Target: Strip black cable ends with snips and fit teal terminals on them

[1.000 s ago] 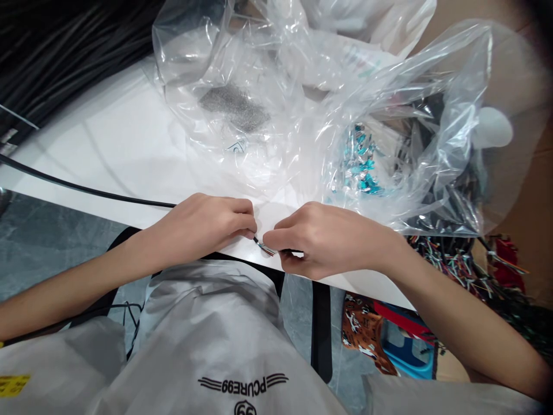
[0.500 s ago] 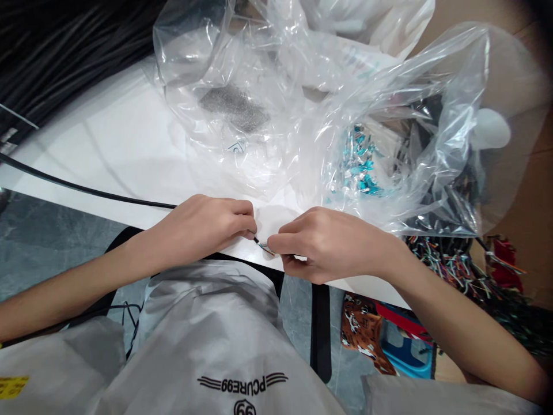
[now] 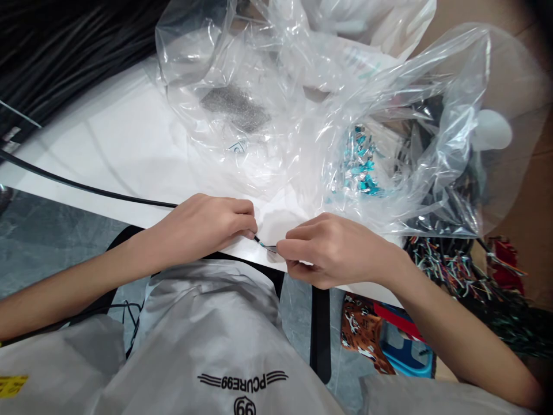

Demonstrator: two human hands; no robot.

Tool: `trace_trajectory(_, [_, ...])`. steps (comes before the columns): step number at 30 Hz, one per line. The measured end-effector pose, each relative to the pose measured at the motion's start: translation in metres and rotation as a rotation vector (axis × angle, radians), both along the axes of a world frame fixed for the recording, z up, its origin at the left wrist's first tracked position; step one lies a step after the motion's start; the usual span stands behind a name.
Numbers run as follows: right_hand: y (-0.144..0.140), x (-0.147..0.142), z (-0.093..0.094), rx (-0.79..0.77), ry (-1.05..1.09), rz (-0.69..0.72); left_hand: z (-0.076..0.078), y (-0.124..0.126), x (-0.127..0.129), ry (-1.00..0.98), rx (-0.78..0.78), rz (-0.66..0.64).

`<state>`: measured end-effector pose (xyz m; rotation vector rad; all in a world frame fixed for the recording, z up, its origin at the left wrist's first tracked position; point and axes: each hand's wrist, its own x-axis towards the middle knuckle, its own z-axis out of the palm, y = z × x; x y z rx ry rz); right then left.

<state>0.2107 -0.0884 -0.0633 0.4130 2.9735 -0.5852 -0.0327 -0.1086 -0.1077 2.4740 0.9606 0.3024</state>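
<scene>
My left hand (image 3: 207, 225) pinches the end of a thin black cable (image 3: 86, 187) at the near edge of the white table (image 3: 125, 138). The cable runs left across the table from under that hand. Short coloured wires (image 3: 263, 245) stick out of the cable end between my two hands. My right hand (image 3: 332, 248) pinches the tips of these wires, a few centimetres right of my left fingertips. Both hands rest just above the table edge, over my lap.
Crumpled clear plastic bags (image 3: 268, 104) cover the far table; one holds a grey pile (image 3: 235, 106), another small teal parts (image 3: 360, 164) and dark pieces. Wire offcuts (image 3: 449, 268) lie low at right by a blue stool (image 3: 406, 354). Black cables (image 3: 64, 46) fill the upper left.
My right hand has slid a little to the right, away from my left hand, drawing the wires out. My left hand has stayed in place.
</scene>
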Motion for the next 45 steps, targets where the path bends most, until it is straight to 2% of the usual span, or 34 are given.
trace_trajectory(5, [-0.009, 0.013, 0.004, 0.037, 0.13, -0.114, 0.0, 0.001, -0.001, -0.022, 0.005, -0.002])
trace_trajectory(8, [-0.019, 0.021, 0.002, 0.045, 0.236, -0.314, -0.004, 0.0, -0.003, -0.03, 0.013, -0.003])
trace_trajectory(12, [-0.041, 0.022, -0.023, 0.178, 0.303, -0.744, -0.011, -0.006, -0.005, -0.123, 0.071, 0.021])
trace_trajectory(14, [-0.051, 0.017, -0.041, 0.299, 0.292, -0.873, -0.012, -0.012, -0.004, -0.222, 0.125, 0.056])
trace_trajectory(17, [-0.061, 0.008, -0.06, 0.443, 0.265, -0.955, -0.005, -0.02, -0.001, -0.372, 0.206, 0.154])
trace_trajectory(20, [-0.065, 0.002, -0.064, 0.455, 0.247, -0.991, 0.006, -0.026, 0.004, -0.451, 0.19, 0.272])
trace_trajectory(22, [-0.067, 0.0, -0.061, 0.426, 0.288, -1.023, 0.014, -0.029, 0.007, -0.451, 0.152, 0.355])
trace_trajectory(25, [-0.074, -0.006, -0.056, 0.356, 0.541, -1.086, 0.02, -0.031, 0.013, -0.458, 0.154, 0.428])
trace_trajectory(30, [-0.088, -0.039, -0.046, -0.185, 1.027, -1.249, 0.021, -0.035, 0.025, -0.555, 0.22, 0.455])
trace_trajectory(32, [-0.089, -0.055, -0.042, -0.278, 1.23, -1.311, 0.021, -0.036, 0.029, -0.614, 0.296, 0.455])
trace_trajectory(35, [-0.085, -0.072, -0.038, -0.31, 1.482, -1.414, 0.021, -0.037, 0.033, -0.651, 0.411, 0.439])
trace_trajectory(38, [-0.082, -0.079, -0.036, -0.367, 1.59, -1.473, 0.021, -0.039, 0.036, -0.636, 0.458, 0.449])
trace_trajectory(45, [-0.08, -0.078, -0.04, -0.561, 1.725, -1.47, 0.017, -0.04, 0.047, -0.71, 0.417, 0.506])
